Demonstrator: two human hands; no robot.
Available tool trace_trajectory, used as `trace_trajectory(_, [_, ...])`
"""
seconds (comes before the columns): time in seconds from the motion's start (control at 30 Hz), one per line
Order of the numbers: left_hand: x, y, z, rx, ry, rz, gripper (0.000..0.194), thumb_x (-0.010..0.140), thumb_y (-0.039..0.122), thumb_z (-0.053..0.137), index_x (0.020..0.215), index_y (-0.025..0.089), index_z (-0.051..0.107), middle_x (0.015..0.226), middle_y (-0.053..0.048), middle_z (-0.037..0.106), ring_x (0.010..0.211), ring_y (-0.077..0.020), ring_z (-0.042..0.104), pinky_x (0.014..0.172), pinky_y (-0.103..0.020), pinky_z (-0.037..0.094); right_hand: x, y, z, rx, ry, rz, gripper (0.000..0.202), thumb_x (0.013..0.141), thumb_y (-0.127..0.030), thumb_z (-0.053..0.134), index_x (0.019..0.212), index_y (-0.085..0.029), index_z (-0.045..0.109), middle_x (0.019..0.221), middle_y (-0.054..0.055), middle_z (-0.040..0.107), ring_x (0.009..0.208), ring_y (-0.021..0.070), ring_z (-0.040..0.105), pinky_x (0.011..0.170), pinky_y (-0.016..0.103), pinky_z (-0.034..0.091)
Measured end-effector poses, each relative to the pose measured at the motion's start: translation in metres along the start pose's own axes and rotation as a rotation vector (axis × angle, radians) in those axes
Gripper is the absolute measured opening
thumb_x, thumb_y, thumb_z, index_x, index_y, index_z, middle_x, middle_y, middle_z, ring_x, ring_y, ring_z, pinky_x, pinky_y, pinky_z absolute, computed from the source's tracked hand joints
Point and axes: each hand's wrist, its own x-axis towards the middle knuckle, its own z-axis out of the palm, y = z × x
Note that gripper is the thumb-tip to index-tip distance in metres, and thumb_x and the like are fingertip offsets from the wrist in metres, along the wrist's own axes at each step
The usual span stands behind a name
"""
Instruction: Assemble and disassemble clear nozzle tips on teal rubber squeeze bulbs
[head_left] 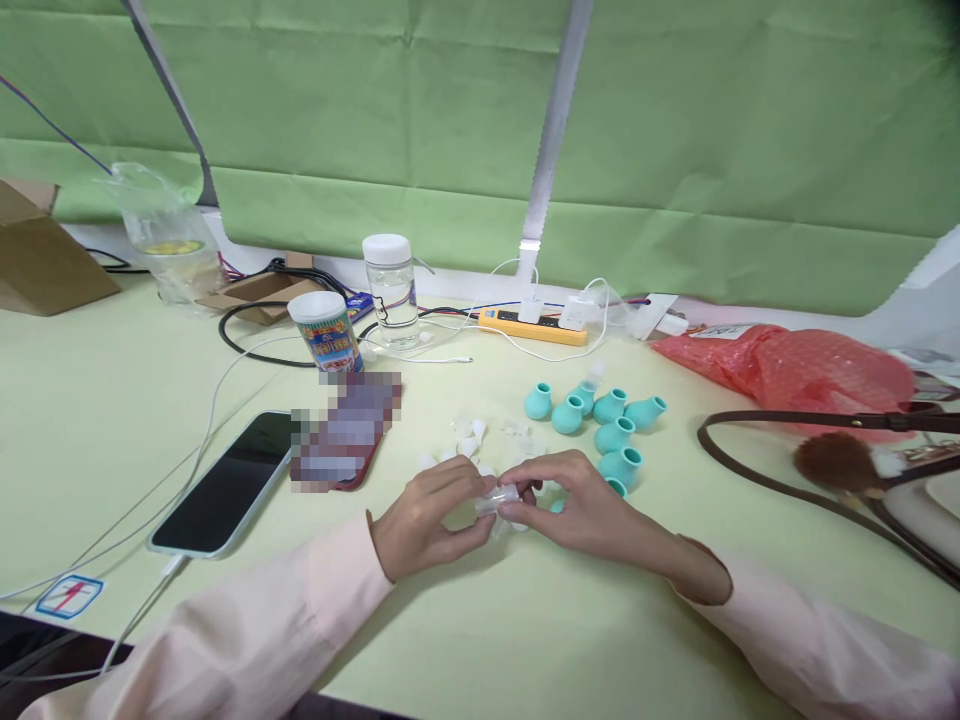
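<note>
Between my two hands is a small clear plastic tube (pixel 498 499), lying almost level above the table. My left hand (pixel 435 515) pinches its left end with thumb and fingers. On the other end, my right hand (pixel 577 505) grips with thumb and forefinger. Just beyond the fingers lie small white and clear plastic pieces (pixel 472 437), too small to name. Several teal rubber bulbs (pixel 615 435) with open necks stand or lean to the right of them. A few bulbs are partly hidden behind my right hand.
To the left lie a black-screened phone (pixel 229 485) on a cable and a red-cased phone (pixel 367 430). Behind them stand a paper cup (pixel 328 335) and a clear bottle (pixel 394 295). An orange power strip (pixel 532 328), red plastic bag (pixel 802 375) and brown strap (pixel 742 475) lie farther right.
</note>
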Motion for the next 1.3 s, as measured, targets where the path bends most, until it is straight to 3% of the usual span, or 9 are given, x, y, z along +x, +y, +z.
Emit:
trace_trajectory(0.27, [-0.001,0.006,0.002,-0.006,0.101,-0.198,0.033,0.066,0.007,0.061,0.097,0.015,0.053,0.079,-0.007,0.062,0.069,-0.0141,0.056,0.062,-0.027,0.047,0.002,0.0,-0.004,0.001,0.02,0.07,0.015,0.071,-0.027,0.059,0.081,-0.018,0.063,0.065,0.0,0.062,0.058,0.01,0.053,0.057,0.022,0.045])
trace_trajectory(0.6, [0.004,0.011,-0.002,-0.012,0.136,-0.194,0.025,0.063,0.007,0.061,0.086,0.012,0.057,0.066,-0.005,0.059,0.06,-0.0125,0.055,0.057,-0.025,0.046,0.004,-0.002,-0.018,-0.076,-0.055,0.113,0.021,0.073,-0.033,0.056,0.087,-0.018,0.06,0.07,0.001,0.063,0.064,0.0117,0.055,0.063,0.025,0.044])
trace_trajectory(0.77, [0.004,0.01,-0.002,-0.021,0.164,-0.319,0.021,0.063,0.008,0.059,0.084,0.013,0.057,0.069,-0.004,0.06,0.062,-0.0124,0.056,0.06,-0.025,0.048,-0.001,-0.012,-0.046,-0.458,-0.266,0.08,0.031,0.066,-0.04,0.06,0.088,-0.019,0.058,0.08,0.003,0.059,0.074,0.0172,0.052,0.068,0.032,0.039])
trace_trajectory(0.93, [0.001,0.007,0.0,-0.071,0.18,-0.486,0.02,0.065,0.012,0.057,0.085,0.014,0.057,0.078,-0.005,0.062,0.07,-0.0137,0.057,0.064,-0.026,0.05,-0.009,-0.012,-0.054,-0.734,-0.505,0.058,0.016,0.061,-0.022,0.058,0.077,-0.019,0.056,0.078,0.003,0.053,0.074,0.0197,0.047,0.062,0.032,0.036])
trace_trajectory(1.07, [0.002,0.007,0.001,-0.188,0.176,-0.548,0.021,0.064,0.017,0.062,0.084,0.013,0.057,0.078,-0.006,0.061,0.071,-0.0147,0.057,0.062,-0.025,0.052,-0.008,-0.011,-0.051,-0.684,-0.551,0.043,0.01,0.063,-0.014,0.053,0.071,-0.019,0.053,0.073,0.003,0.053,0.071,0.0182,0.048,0.06,0.03,0.036])
trace_trajectory(1.3, [0.004,0.01,0.0,-0.274,0.173,-0.602,0.021,0.062,0.017,0.065,0.081,0.011,0.06,0.069,-0.005,0.062,0.062,-0.0131,0.058,0.058,-0.023,0.052,-0.006,-0.024,-0.058,-0.296,-0.379,0.026,0.023,0.059,-0.014,0.056,0.08,-0.021,0.05,0.081,0.0,0.057,0.071,0.0137,0.052,0.068,0.026,0.039])
